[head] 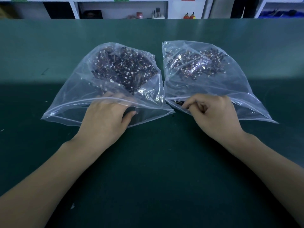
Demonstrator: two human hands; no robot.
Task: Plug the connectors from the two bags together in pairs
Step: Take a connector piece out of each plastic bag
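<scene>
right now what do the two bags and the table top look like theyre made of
Left bag and right bag: thin clear plastic film, glossy; the connectors show through, and it creases and catches glare. Table top: a dark green matte mat, possibly rubber or vinyl, with faint scuffs and little shine.

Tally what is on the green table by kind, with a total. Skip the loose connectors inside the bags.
Clear plastic bags: 2, the left bag and the right bag
Hands: 2, the left hand and the right hand
Total: 4
</scene>
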